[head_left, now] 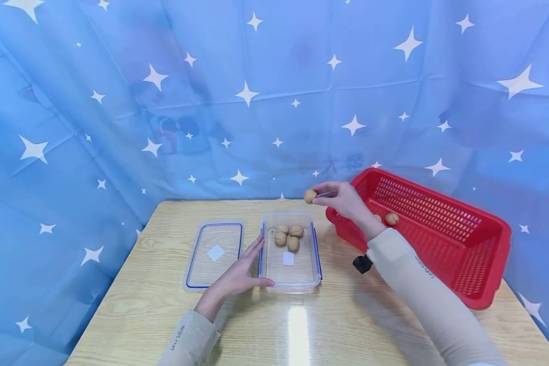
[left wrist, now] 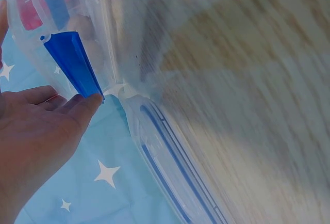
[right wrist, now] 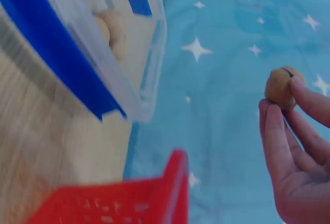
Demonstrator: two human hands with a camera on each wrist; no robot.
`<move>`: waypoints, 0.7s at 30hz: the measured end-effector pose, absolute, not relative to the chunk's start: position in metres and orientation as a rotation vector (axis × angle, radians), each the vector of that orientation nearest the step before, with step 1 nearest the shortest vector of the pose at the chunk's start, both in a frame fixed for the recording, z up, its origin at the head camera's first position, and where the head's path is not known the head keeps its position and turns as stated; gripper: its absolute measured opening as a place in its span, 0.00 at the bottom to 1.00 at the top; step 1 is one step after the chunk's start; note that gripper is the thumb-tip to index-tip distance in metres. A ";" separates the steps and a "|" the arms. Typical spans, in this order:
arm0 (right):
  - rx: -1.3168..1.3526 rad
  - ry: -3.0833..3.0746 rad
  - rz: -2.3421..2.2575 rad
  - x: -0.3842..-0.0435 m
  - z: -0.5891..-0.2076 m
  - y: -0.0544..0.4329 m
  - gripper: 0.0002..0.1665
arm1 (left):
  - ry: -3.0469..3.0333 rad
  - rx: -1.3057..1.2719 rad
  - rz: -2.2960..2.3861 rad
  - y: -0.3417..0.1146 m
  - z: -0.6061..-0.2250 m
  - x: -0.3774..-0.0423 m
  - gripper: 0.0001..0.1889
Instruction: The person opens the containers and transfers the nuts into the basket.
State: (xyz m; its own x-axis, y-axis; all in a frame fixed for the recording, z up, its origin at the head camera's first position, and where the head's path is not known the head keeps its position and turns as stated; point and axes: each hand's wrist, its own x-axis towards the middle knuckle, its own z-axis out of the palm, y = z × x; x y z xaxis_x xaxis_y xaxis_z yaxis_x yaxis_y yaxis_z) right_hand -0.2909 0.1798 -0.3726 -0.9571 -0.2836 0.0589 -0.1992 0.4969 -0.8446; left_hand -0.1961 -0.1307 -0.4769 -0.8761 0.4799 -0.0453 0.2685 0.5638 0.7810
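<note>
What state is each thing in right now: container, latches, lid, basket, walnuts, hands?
Clear container: uncovered, upright, four walnuts inside.
Blue side latches: unfastened.
Lid: off, flat, left of the container.
Red basket: open-topped, at least two walnuts inside, one partly hidden.
Raised walnut: pinched in the right hand.
Left hand: touching the container's left side.
</note>
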 end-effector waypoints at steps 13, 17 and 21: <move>-0.197 2.794 -1.451 -0.297 -0.346 0.248 0.32 | 2.549 0.625 1.199 -0.131 -0.477 -0.197 0.57; -0.144 2.829 -1.453 -0.300 -0.346 0.271 0.34 | 2.552 0.628 1.198 -0.131 -0.478 -0.197 0.57; -0.093 2.851 -1.436 -0.301 -0.353 0.292 0.36 | 2.553 0.628 1.203 -0.131 -0.479 -0.197 0.58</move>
State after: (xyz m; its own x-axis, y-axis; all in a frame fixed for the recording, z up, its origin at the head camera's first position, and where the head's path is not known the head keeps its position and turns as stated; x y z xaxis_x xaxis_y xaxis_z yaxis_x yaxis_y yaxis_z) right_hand -0.3011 0.2922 -0.3528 -0.9969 -0.0288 0.0727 -0.0755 0.5943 -0.8007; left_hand -0.1968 -0.1309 -0.4790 -0.8760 0.4806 -0.0408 0.2747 0.5665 0.7769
